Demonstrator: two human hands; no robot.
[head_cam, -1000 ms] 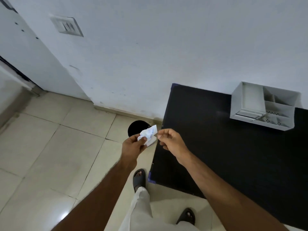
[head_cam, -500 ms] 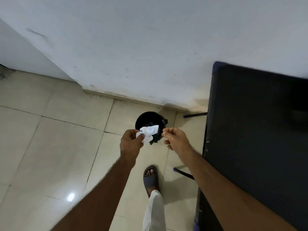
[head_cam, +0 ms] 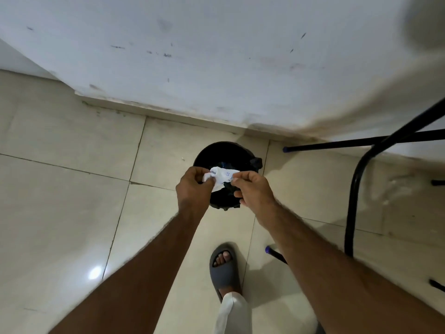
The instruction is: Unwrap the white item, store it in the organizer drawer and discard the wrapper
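Observation:
A crumpled white wrapper (head_cam: 221, 177) with faint blue print hangs between both hands, directly over the open top of a round black waste bin (head_cam: 224, 150) on the floor. My left hand (head_cam: 192, 189) pinches the wrapper's left side. My right hand (head_cam: 252, 189) pinches its right edge with thumb and forefinger. The white item and the organizer drawer are out of view.
The bin stands on beige floor tiles close to a white wall (head_cam: 216, 56). Black metal table legs (head_cam: 356, 184) rise at the right. My sandalled foot (head_cam: 225, 268) is planted just behind the bin.
The view has swung down and left, so the black table top and the organizer have left the frame. Both hands have come together over the bin, and my right hand now grips the wrapper too.

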